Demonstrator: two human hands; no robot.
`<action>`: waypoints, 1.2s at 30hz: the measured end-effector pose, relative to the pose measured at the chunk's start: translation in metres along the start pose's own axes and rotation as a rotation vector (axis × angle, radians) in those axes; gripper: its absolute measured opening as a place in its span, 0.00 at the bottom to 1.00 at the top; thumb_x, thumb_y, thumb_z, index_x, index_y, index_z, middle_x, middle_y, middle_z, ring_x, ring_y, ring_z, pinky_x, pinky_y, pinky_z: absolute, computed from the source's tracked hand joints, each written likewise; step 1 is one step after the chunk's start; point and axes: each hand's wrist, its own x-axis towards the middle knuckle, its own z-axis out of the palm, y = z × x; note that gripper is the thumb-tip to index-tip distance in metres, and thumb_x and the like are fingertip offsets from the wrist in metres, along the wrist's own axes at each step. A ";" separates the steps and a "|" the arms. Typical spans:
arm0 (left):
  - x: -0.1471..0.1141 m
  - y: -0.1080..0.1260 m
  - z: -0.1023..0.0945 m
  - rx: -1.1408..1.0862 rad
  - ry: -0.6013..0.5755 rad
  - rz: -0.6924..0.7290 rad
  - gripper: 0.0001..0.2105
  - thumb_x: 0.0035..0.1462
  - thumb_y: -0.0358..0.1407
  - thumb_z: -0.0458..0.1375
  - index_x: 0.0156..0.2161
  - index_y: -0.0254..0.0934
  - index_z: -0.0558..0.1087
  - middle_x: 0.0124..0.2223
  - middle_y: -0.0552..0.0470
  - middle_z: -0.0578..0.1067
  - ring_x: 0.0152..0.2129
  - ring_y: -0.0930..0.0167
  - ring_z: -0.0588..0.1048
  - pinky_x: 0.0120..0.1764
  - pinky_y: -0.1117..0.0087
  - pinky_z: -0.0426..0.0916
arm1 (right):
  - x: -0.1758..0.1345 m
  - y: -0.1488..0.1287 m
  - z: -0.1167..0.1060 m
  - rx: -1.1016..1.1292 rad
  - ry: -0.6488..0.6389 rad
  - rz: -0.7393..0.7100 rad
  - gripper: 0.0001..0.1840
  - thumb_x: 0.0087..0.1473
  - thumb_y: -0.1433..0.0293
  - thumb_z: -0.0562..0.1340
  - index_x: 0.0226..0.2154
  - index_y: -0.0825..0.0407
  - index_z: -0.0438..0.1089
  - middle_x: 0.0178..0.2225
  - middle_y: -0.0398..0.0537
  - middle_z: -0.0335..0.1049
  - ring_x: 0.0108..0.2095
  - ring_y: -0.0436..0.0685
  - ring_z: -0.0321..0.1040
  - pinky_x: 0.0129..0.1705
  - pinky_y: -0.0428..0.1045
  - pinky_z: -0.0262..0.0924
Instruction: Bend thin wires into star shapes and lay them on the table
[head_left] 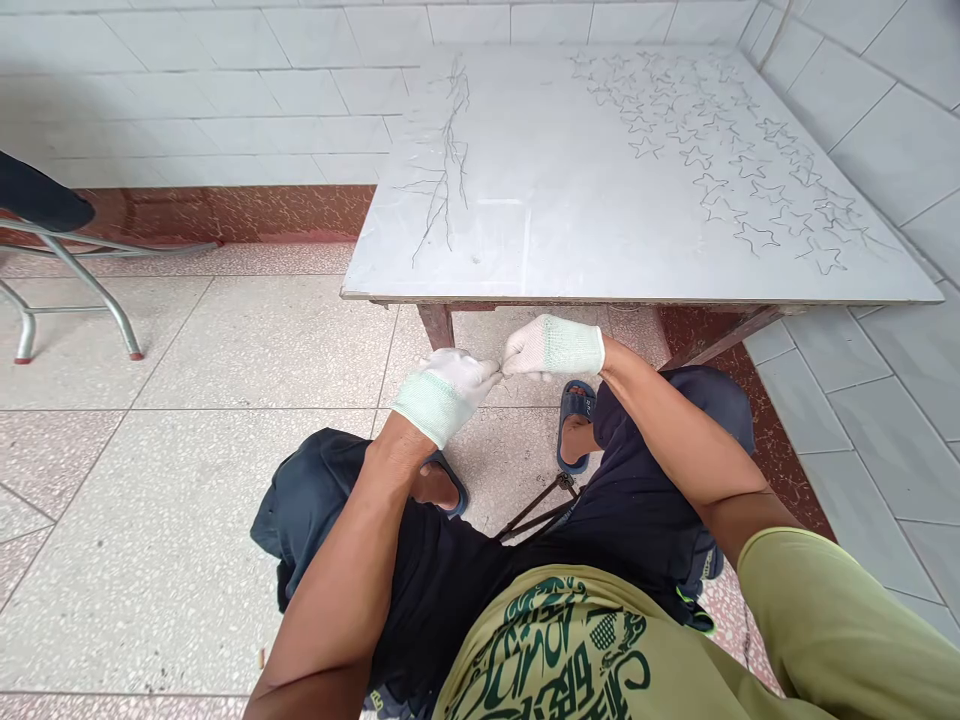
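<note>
Both my hands wear white gloves with pale green cuffs and meet above the floor, just in front of the table edge. My left hand (459,378) is closed, its fingertips pinched together. My right hand (541,347) is also closed, its fingertips touching or almost touching the left ones. Between them is a thin wire (501,371), mostly hidden by the gloved fingers, so its shape does not show. On the table's right side lie many star-shaped bent wires (756,237). Several loose, crooked lengths of wire (448,160) lie on its left side.
The white-topped table (525,270) stands against tiled walls. A metal-legged stool (82,280) is at the far left, with a person's dark-clothed leg (41,195) above it. My sandalled feet are on the speckled floor, with dark folding-stool legs (544,505) between my knees.
</note>
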 end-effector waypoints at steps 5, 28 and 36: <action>-0.004 -0.004 -0.008 -0.018 0.056 0.020 0.15 0.65 0.42 0.58 0.27 0.47 0.80 0.25 0.49 0.76 0.29 0.60 0.75 0.37 0.63 0.64 | 0.010 -0.006 -0.002 -0.148 -0.141 -0.094 0.11 0.54 0.66 0.74 0.24 0.52 0.80 0.25 0.41 0.77 0.31 0.53 0.72 0.38 0.49 0.64; -0.014 0.010 -0.038 -0.142 0.256 -0.271 0.23 0.67 0.43 0.59 0.64 0.40 0.78 0.59 0.47 0.83 0.56 0.59 0.79 0.61 0.61 0.69 | 0.008 -0.025 0.024 0.122 -0.049 0.020 0.17 0.63 0.74 0.68 0.22 0.53 0.71 0.21 0.42 0.75 0.23 0.48 0.72 0.30 0.44 0.66; -0.003 0.007 -0.010 0.473 -0.066 -0.063 0.19 0.75 0.39 0.49 0.59 0.37 0.78 0.43 0.38 0.84 0.42 0.52 0.82 0.41 0.57 0.71 | 0.006 -0.029 0.039 0.216 -0.075 0.070 0.16 0.65 0.79 0.64 0.25 0.53 0.70 0.22 0.41 0.76 0.22 0.48 0.71 0.28 0.43 0.66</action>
